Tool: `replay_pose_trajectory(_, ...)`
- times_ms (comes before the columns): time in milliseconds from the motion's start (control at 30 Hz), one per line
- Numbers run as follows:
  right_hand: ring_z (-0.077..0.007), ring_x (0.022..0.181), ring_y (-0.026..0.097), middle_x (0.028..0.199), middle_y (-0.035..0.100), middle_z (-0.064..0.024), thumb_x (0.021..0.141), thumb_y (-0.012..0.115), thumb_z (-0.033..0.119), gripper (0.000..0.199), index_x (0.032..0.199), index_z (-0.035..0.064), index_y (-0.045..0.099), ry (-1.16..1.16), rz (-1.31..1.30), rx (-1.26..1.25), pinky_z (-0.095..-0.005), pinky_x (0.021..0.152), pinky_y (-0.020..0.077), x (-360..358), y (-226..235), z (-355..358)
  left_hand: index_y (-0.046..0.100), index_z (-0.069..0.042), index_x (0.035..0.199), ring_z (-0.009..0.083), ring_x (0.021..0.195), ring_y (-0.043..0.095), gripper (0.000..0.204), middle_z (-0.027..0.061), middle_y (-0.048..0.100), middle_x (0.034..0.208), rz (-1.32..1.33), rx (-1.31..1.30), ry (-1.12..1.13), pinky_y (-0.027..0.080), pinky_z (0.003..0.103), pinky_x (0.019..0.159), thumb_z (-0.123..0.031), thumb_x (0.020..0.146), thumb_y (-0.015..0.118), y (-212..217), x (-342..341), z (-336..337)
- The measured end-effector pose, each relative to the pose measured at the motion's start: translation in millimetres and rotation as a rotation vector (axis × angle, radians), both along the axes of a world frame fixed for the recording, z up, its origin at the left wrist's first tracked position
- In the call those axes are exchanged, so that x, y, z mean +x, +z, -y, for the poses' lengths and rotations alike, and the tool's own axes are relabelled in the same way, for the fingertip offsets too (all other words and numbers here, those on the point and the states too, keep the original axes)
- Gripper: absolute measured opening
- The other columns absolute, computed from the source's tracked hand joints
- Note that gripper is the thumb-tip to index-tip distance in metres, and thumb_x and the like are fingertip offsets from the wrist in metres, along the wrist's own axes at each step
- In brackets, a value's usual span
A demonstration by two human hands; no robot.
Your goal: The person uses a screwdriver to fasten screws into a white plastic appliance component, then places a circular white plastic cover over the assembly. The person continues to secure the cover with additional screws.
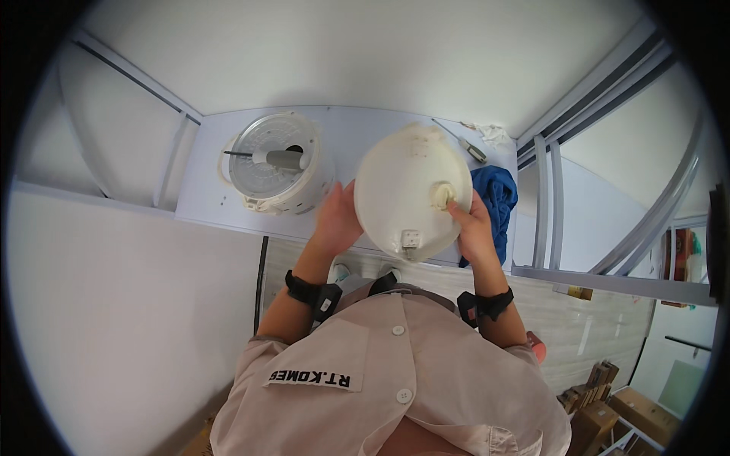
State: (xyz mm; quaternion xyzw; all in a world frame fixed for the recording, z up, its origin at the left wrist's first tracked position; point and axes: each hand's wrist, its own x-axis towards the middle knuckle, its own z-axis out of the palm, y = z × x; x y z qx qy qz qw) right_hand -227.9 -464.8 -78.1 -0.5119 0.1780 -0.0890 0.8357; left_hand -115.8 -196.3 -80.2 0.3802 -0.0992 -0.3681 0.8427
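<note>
While both hands grip white lid [411, 190], left hand [336, 220], right hand [473, 228], blue cloth [496, 199] beside, cooker body [275, 163] behind.

Lid [403, 182] between both hands, cooker body [272, 161] left, cloth [496, 199] right, screwdriver [465, 144] behind

Brown cardboard boxes [642, 414] stacked on the floor [578, 334], at the lower right, flaps closed, beside a smaller pile of brown cartons [589, 414]. White rectangular label patch [313, 377] with dark lettering sewn on the pale shirt [426, 380], left chest. Small white rectangular tag [411, 238] near the lower rim of the round white lid [403, 182]. No screens visible.
</note>
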Motion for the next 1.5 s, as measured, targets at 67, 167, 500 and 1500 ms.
replay_pose_trajectory(67, -0.0170, 0.115, 0.070, 0.130, 0.073, -0.0085, 0.105, 0.067, 0.002, 0.039, 0.143, 0.0023, 0.061, -0.033, 0.007, 0.030, -0.0331, 0.101, 0.0550, -3, 4, 6, 0.055, -0.003, 0.153, 0.0254, 0.131, 0.062, 0.071, 0.0099, 0.065, 0.148, 0.080, 0.308, 0.091, 0.048, 0.044, 0.113, -0.058, 0.109, 0.058, -6, 6, 4)
replay_pose_trajectory(167, -0.0198, 0.116, 0.071, 0.133, 0.073, -0.0110, 0.104, 0.067, 0.003, 0.042, 0.146, 0.0014, 0.060, -0.091, 0.016, 0.024, -0.0348, 0.102, 0.0565, -8, 5, 20, 0.067, -0.003, 0.139, 0.0202, 0.107, 0.068, 0.051, 0.0069, 0.074, 0.128, 0.227, 0.737, 0.144, 0.054, 0.039, 0.097, -0.041, 0.106, 0.069, -27, 13, 5)
replay_pose_trajectory(500, -0.0238, 0.113, 0.072, 0.128, 0.072, -0.0141, 0.092, 0.061, 0.002, 0.050, 0.143, -0.0023, 0.061, -0.314, -0.108, -0.021, -0.0360, 0.098, 0.0572, -33, -9, 58, 0.073, -0.005, 0.131, 0.0209, 0.082, 0.066, 0.047, 0.0096, 0.076, 0.104, 0.816, 1.073, -0.136, 0.057, 0.037, 0.079, -0.030, 0.092, 0.081, -36, -9, 27)
replay_pose_trajectory(1500, -0.0241, 0.113, 0.069, 0.128, 0.071, -0.0168, 0.092, 0.062, 0.009, 0.051, 0.141, -0.0046, 0.061, -0.327, -0.274, -0.268, -0.0360, 0.099, 0.0550, -32, -42, 39, 0.059, -0.011, 0.146, 0.0384, 0.111, 0.071, 0.062, 0.0135, 0.068, 0.129, 1.188, 1.199, -0.010, 0.060, 0.048, 0.089, -0.030, 0.090, 0.081, -65, -7, 63)
